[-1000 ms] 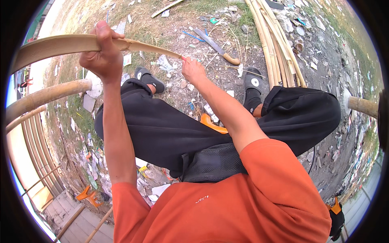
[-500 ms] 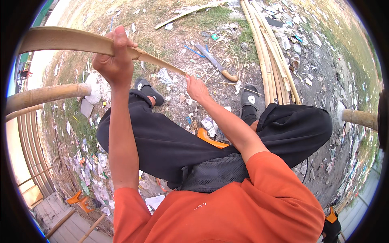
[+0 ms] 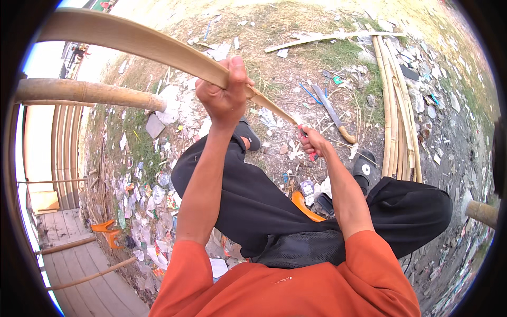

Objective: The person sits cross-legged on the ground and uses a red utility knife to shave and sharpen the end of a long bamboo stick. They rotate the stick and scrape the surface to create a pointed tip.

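Observation:
My left hand (image 3: 224, 98) is closed around a long split bamboo strip (image 3: 137, 46), which rises past it toward the upper left. Beyond that fist, the thinner end of the strip slants down to the right. There my right hand (image 3: 315, 141) grips a red-handled tool (image 3: 312, 155) at the strip's tip; its working part is too small to make out. On the ground just beyond the right hand lies a machete (image 3: 330, 108) with a wooden handle, its blade pointing away from me.
Several bamboo strips (image 3: 393, 105) lie in a bundle at the right, with another strip (image 3: 332, 39) across the far ground. Thick bamboo poles (image 3: 95, 94) jut in from the left and right (image 3: 481, 213). An orange curved piece (image 3: 302, 203) sits between my legs. Litter (image 3: 158, 195) covers the ground.
The view has swung left, so the scene sits further right. My right hand pinched the strip's thin end before; now a red handle shows in its grip. My left hand still holds the strip.

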A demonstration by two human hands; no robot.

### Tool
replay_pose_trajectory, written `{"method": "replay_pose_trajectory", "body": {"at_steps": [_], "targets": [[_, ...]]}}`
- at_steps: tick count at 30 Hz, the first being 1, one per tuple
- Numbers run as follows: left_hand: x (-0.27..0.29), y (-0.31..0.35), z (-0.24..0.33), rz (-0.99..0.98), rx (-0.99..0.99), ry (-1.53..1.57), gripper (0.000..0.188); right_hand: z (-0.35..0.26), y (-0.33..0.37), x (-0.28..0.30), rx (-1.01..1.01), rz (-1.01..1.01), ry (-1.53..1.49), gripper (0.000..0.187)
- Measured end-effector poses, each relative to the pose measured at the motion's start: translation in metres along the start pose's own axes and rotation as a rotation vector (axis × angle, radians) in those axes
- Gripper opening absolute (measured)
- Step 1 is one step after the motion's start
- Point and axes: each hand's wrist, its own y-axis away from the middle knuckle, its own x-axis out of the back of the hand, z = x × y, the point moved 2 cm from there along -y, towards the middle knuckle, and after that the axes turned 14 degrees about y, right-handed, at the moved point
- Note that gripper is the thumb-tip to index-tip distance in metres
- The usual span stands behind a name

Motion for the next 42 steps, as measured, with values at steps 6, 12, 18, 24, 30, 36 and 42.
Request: {"method": "replay_pose_trajectory", "body": {"at_steps": [6, 12, 18, 24, 30, 36, 42], "targets": [[-0.009, -0.010, -0.009, -0.076, 0.012, -0.082, 0.031, 0.015, -0.022, 0.006, 0.687, 0.832, 0.999, 0.037], [0.001, -0.006, -0.012, -0.099, -0.033, -0.109, 0.033, -0.004, 0.020, -0.042, 0.271, 0.933, 1.308, 0.032], [0.001, -0.003, -0.005, -0.105, -0.057, -0.161, 0.029, -0.006, 0.016, -0.043, 0.289, 0.926, 1.337, 0.035], [-0.012, -0.011, -0.012, -0.028, 0.020, -0.066, 0.030, -0.011, -0.013, 0.009, 0.152, 0.483, 0.668, 0.037], [-0.006, -0.007, -0.010, -0.019, -0.074, -0.044, 0.034, 0.013, -0.015, 0.004, 0.756, 1.033, 0.960, 0.038], [-0.022, -0.006, -0.014, 0.019, -0.035, -0.060, 0.035, 0.003, 0.030, -0.027, 0.408, 0.894, 1.069, 0.032], [-0.010, -0.006, -0.018, 0.065, -0.031, 0.008, 0.033, 0.000, 0.023, -0.034, 0.321, 0.921, 1.111, 0.030]]}}
